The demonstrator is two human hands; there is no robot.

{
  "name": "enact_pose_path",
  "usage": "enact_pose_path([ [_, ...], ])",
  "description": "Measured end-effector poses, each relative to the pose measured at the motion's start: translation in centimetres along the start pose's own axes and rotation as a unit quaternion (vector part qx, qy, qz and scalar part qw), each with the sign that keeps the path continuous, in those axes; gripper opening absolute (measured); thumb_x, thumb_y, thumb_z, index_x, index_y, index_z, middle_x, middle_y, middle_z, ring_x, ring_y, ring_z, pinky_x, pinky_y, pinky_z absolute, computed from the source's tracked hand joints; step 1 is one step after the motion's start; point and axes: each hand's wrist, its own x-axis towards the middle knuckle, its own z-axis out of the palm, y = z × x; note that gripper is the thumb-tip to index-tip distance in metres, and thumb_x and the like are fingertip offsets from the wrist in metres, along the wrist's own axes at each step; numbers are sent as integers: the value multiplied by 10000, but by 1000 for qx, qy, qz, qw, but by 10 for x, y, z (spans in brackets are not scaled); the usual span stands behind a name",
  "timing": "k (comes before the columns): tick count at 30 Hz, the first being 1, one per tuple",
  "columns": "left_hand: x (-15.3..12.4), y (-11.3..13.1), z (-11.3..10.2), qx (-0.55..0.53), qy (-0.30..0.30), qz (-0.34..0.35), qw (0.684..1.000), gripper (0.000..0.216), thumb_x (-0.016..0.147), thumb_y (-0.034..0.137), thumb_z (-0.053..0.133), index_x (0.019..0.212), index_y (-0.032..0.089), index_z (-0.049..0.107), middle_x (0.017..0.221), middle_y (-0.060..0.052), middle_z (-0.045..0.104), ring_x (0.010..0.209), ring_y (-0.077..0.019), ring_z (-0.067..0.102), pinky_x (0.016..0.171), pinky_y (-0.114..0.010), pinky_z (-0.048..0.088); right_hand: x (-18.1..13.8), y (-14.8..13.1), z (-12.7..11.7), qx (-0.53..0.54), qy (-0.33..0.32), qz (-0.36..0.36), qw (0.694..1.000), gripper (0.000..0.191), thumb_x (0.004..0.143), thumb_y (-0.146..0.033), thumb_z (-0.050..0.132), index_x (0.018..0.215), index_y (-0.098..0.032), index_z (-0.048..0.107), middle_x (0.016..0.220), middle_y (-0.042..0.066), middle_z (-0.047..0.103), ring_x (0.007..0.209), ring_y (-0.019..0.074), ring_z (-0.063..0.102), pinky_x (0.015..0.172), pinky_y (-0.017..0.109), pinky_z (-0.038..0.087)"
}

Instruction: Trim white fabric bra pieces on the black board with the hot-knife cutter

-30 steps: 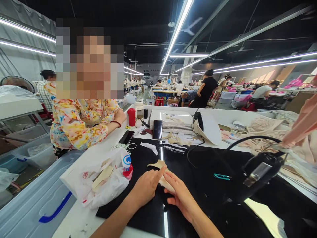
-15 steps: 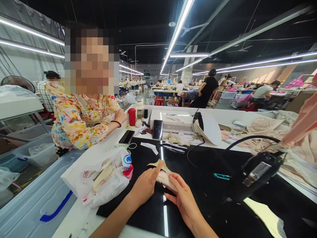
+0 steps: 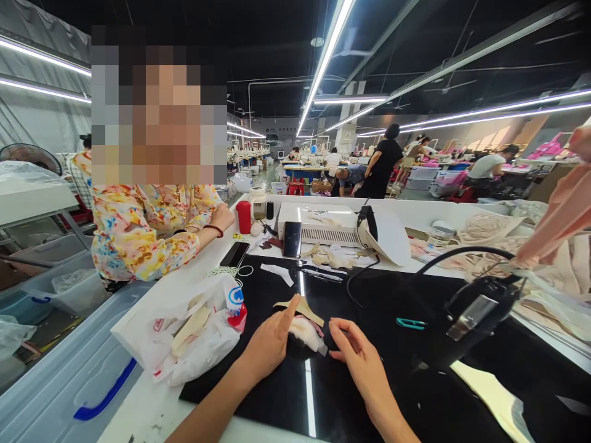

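Observation:
My left hand [image 3: 268,343] rests on the black mat [image 3: 369,394], fingers stretched, the fingertip pressing a beige fabric piece [image 3: 302,307]. Under that hand lies a pale pinkish padded piece [image 3: 305,329] partly over a dark shape. My right hand [image 3: 362,360] is just right of it, fingers curled in a pinch at the padded piece's right edge; what it pinches is too small to name.
A white plastic bag [image 3: 194,329] with beige pieces lies left of my hands. Teal snips [image 3: 410,323] lie to the right, beside a black lamp head [image 3: 475,314]. A person in a floral shirt [image 3: 148,234] leans on the table. Two phones [image 3: 235,253] and a red cup [image 3: 244,216] are further back.
My right hand has drawn away to the right off the fabric. The pale padded piece now lies uncovered between my hands. My left hand stays pressing the beige piece.

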Motion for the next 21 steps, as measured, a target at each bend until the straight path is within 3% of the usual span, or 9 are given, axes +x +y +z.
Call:
enact_pose_path([
  [5,0,-1,1,2,1,23,1000,919,853,-26,354,1617,281,-53,1210,-125,636,1033,-240,629,928,-446,546,9,-4,5,-41,-1,-77,996,445,794,-561,667,1136,-276,663,1302,65,624,1260,306,526,1085,474,432],
  [10,-1,1,1,12,0,45,999,920,847,-33,364,1619,272,-31,1219,-126,639,1032,-234,633,917,-429,551,15,-3,12,-69,-78,-93,990,454,769,-399,692,1208,-284,685,1286,49,678,1252,295,566,1129,478,377],
  [16,-1,3,0,49,-14,65,997,916,861,-37,352,1614,260,-76,1187,-127,648,1004,-238,634,886,-422,555,20,-2,15,-63,-136,-81,985,430,775,-414,676,1161,-231,729,1172,67,742,1086,291,659,1007,429,459],
  [21,-1,5,-1,35,-38,52,997,918,854,-35,350,1617,266,-64,1186,-123,646,1004,-246,627,908,-450,537,17,-4,17,-36,-156,-64,985,399,834,-547,626,953,-190,758,839,41,739,747,218,642,682,308,475],
])
